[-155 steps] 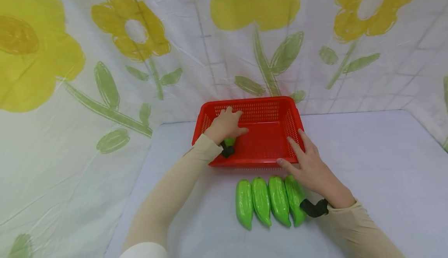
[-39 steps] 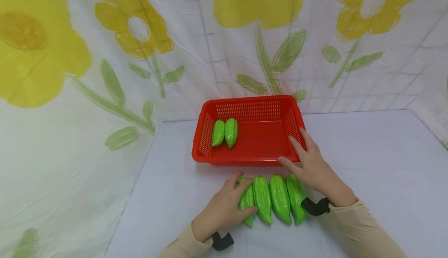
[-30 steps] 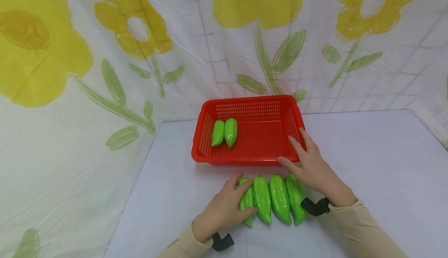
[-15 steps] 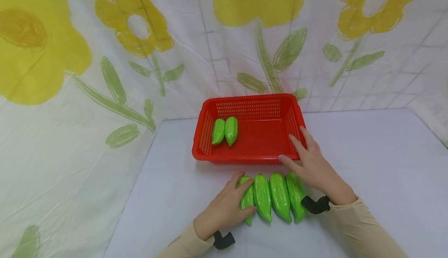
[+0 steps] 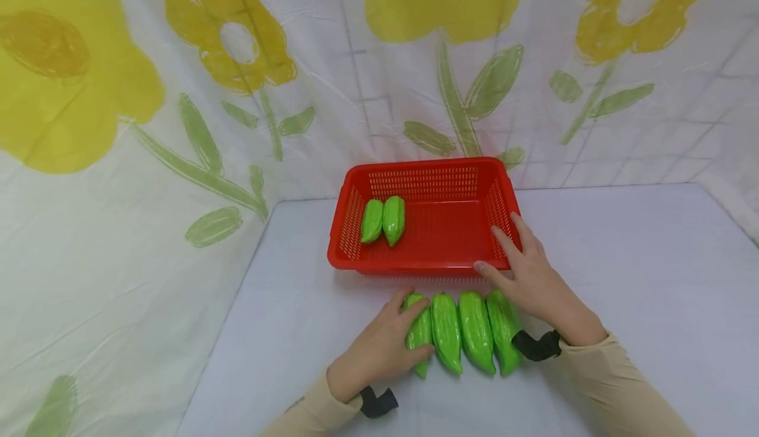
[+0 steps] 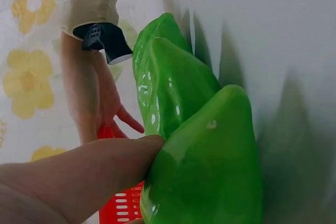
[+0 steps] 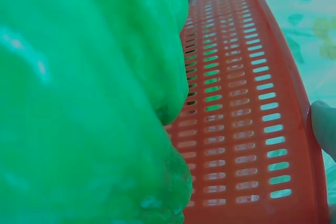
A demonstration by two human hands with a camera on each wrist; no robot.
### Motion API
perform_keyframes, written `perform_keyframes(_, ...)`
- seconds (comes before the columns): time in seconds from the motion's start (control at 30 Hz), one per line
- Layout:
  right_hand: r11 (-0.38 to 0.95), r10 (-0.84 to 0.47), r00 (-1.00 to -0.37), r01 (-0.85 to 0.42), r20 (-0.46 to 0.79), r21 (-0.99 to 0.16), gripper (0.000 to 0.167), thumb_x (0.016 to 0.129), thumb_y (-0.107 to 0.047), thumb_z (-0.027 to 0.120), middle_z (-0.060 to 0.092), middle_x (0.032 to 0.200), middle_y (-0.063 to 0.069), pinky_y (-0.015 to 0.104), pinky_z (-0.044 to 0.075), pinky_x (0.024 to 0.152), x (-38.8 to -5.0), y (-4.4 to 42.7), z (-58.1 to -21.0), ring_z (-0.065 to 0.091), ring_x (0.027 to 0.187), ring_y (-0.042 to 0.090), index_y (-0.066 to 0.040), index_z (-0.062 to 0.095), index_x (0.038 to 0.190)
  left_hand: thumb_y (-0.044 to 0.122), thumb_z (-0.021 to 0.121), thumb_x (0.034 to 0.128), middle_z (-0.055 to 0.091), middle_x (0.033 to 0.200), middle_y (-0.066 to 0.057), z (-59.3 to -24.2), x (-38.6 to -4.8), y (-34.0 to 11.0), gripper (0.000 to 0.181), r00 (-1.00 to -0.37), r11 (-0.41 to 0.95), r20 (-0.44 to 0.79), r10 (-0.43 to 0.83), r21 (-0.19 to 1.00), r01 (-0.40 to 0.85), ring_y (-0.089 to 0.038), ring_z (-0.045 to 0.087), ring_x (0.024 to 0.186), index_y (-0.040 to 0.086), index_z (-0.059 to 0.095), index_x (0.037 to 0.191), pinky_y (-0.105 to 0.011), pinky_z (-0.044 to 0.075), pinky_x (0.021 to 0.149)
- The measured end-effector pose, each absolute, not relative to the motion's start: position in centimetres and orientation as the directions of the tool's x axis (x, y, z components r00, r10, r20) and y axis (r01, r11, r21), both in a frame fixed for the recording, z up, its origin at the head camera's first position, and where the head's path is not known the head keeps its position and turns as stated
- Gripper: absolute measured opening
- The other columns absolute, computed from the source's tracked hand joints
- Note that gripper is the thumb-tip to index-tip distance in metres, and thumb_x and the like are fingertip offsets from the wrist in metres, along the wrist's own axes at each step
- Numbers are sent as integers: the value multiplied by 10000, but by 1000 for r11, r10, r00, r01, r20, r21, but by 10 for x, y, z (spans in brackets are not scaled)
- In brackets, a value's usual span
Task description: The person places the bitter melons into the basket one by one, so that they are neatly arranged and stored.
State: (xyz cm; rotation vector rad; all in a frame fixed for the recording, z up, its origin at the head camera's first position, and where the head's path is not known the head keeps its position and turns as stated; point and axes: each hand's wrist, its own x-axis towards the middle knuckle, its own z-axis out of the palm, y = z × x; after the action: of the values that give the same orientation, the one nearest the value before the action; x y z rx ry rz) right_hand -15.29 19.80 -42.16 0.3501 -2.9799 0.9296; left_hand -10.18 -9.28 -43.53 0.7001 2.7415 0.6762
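Note:
Several glossy green, ridged, tapered vegetables lie side by side in a row on the table, seen in the head view. My left hand holds the leftmost green vegetable, thumb on its right side and fingers over its far left side. Close up in the left wrist view, the thumb touches that vegetable's skin. My right hand rests its spread, fairly straight fingers on the near right corner of the red basket. The rightmost green vegetable lies just below that hand, partly covered.
Two green vegetables, a left one and a right one, lie against the basket's left side. Bare basket floor shows to their right. A flower-printed cloth hangs directly behind the basket. The table is covered in white.
About five seconds ago my left hand was inside the basket at a green vegetable. It has since let go and come back to the row's leftmost one. Over the last second both hands stay put.

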Motion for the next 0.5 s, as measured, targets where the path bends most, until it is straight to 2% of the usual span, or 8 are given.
perform_keyframes(0.23, 797, -216, -974, -217, 70, -564, 937, 1002, -593, 584, -59, 1734, 209, 784, 400, 1024, -153, 199, -421, 120, 1525, 557, 19, 253, 1630, 396, 785, 915, 325, 1656, -123, -427, -102, -94, 759, -869, 794, -132, 476, 490, 360, -279, 450, 1457, 176, 468, 1569, -473, 459, 1154)
perform_keyframes(0.5, 797, -220, -973, -218, 67, -563, 927, 1007, -580, 585, -55, 1731, 219, 786, 403, 1019, -154, 199, -419, 127, 1518, 566, 28, 259, 1625, 393, 786, 919, 318, 1651, -104, -413, -100, -96, 750, -867, 774, -105, 488, 511, 374, -263, 467, 1444, 172, 475, 1564, -474, 461, 1153)
